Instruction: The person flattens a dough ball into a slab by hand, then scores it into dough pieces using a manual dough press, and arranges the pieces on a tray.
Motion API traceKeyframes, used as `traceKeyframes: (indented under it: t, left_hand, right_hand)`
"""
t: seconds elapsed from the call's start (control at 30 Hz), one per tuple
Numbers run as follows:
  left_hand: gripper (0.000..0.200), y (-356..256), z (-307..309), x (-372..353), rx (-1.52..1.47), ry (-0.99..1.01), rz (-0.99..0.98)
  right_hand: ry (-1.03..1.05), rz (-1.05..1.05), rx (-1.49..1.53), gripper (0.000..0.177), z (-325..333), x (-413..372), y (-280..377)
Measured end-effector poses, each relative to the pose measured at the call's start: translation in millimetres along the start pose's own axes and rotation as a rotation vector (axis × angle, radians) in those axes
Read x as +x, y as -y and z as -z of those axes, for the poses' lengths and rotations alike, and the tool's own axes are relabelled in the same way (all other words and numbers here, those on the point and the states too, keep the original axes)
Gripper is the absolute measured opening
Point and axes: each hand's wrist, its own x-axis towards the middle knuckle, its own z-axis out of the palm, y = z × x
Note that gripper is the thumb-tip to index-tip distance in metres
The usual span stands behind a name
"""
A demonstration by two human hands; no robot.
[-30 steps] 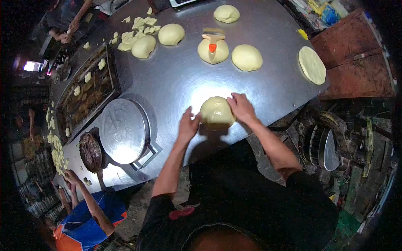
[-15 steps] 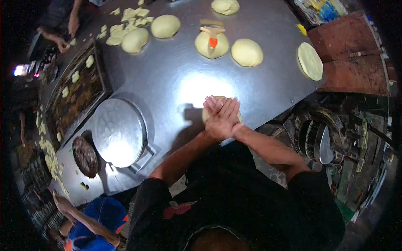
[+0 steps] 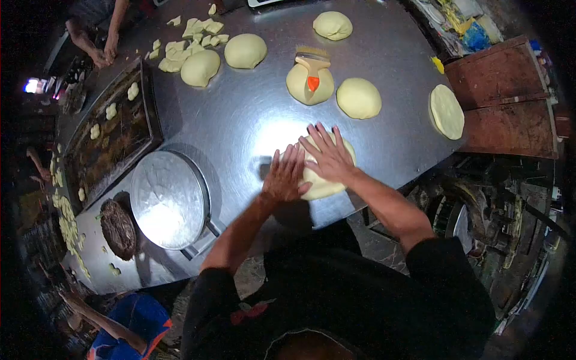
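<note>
A flattened round of pale yellow dough (image 3: pixel 322 186) lies on the metal table near its front edge, partly covered by my hands. My left hand (image 3: pixel 288 174) rests on the dough's left side, palm down with fingers stretched out. On its upper right part my right hand (image 3: pixel 330 157) lies flat, fingers spread. Beyond them sit a dough ball (image 3: pixel 359 98) and another dough ball (image 3: pixel 305 90) with a brush (image 3: pixel 313 63) lying across it; the brush has a wooden handle with an orange-red end.
A round metal lid or pan (image 3: pixel 168 201) stands at left, beside a dark brown disc (image 3: pixel 118 229). Behind them is a baking tray (image 3: pixel 111 138) with small dough pieces. A flat dough disc (image 3: pixel 446 111) lies at the right edge. Co-workers' hands (image 3: pixel 105 51) show at upper left, another arm at lower left.
My hands were stacked together on the dough; now they are apart, side by side. The dough shows wider and flatter. The whole view has shifted slightly.
</note>
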Motion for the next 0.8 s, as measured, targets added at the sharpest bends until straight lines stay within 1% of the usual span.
traceKeyframes:
  t: [0.03, 0.07, 0.1, 0.13, 0.17, 0.23, 0.27, 0.3, 0.33, 0.37, 0.4, 0.43, 0.47, 0.5, 0.53, 0.57, 0.63, 0.67, 0.7, 0.77, 0.8]
  left_hand:
    - [0.089, 0.0, -1.6, -0.5, 0.024, 0.003, -0.006]
    - [0.087, -0.9, 19.6, 5.1, 0.009, 0.024, -0.023]
    - [0.084, -2.7, 29.3, 2.8, -0.045, -0.067, -0.057]
    - [0.081, -17.2, 21.3, -5.9, 0.042, -0.016, -0.004]
    - [0.078, -28.7, 12.5, -15.2, 0.137, 0.035, 0.052]
    - [0.072, -63.5, 6.1, -67.0, -0.177, 0.129, -0.125]
    - [0.065, -78.3, 0.8, -80.0, -0.149, 0.133, -0.084]
    - [0.065, -69.0, 6.4, -69.4, -0.130, 0.112, -0.093]
    - [0.067, -72.2, 18.5, -72.0, -0.152, 0.110, -0.121]
    - [0.070, -75.6, 28.7, -77.8, -0.174, 0.107, -0.147]
    - [0.063, -78.2, 30.4, -63.5, -0.146, 0.336, -0.043]
    - [0.062, -85.4, 21.8, -52.2, -0.109, 0.325, 0.035]
    - [0.066, -100.0, 17.4, -48.2, -0.074, 0.325, 0.031]
    - [0.070, -105.2, 14.3, -39.0, -0.028, 0.309, 0.027]
    - [0.073, -109.4, 15.2, -43.5, -0.065, 0.256, 0.027]
    - [0.077, -114.3, 19.6, -52.0, -0.096, 0.195, 0.024]
    - [0.083, -116.6, 25.8, -51.5, -0.118, 0.219, 0.029]
    - [0.084, -120.7, 20.8, -56.1, -0.093, 0.217, 0.031]
    - [0.084, -122.1, 21.3, -57.1, -0.065, 0.211, 0.034]
    - [0.082, -126.1, 17.4, -54.0, -0.069, 0.280, 0.061]
    - [0.078, -129.7, 9.6, -52.5, -0.056, 0.313, 0.059]
  right_hand:
    - [0.015, -0.002, 0.004, 0.068, 2.3, 2.3, -0.3]
    - [0.054, -0.001, 0.026, 0.066, 6.0, 5.6, -2.7]
    - [0.078, 0.003, 0.036, 0.064, 12.2, 6.5, -4.1]
    - [0.078, -0.036, 0.031, 0.060, 19.7, -3.0, 4.1]
    - [0.082, -0.036, 0.036, 0.060, 11.3, -29.5, 16.0]
    - [0.126, -0.122, 0.042, 0.057, -1.7, -92.7, 26.5]
    - [0.137, -0.117, 0.054, 0.057, -1.9, -104.4, 32.8]
    - [0.113, -0.125, 0.053, 0.057, 4.3, -100.1, 26.8]
    - [0.121, -0.141, 0.071, 0.057, 16.2, -107.9, 38.0]
    - [0.253, -0.195, 0.145, 0.056, 29.5, -100.5, 37.9]
    - [0.287, -0.249, 0.222, 0.056, 38.7, -76.6, 29.1]
    - [0.345, -0.301, 0.319, 0.056, 39.6, -62.5, 29.2]
    - [0.361, -0.287, 0.328, 0.056, 25.3, -51.1, 29.2]
    - [0.220, -0.189, 0.212, 0.056, 6.5, -32.0, 23.0]
    - [0.079, -0.095, 0.099, 0.057, -1.1, -17.8, 23.6]
    - [0.072, -0.078, 0.095, 0.057, -3.3, -8.8, 21.6]
    - [0.132, -0.079, -0.082, 0.058, 10.0, 11.9, 14.4]
    - [0.149, -0.104, -0.063, 0.059, 6.9, 14.2, 14.7]
    - [0.184, -0.116, -0.046, 0.059, -7.8, -2.2, 33.7]
    - [0.090, -0.147, -0.092, 0.065, -19.2, 26.6, 51.6]
    - [0.120, -0.164, -0.006, 0.067, -10.7, 34.6, 72.6]
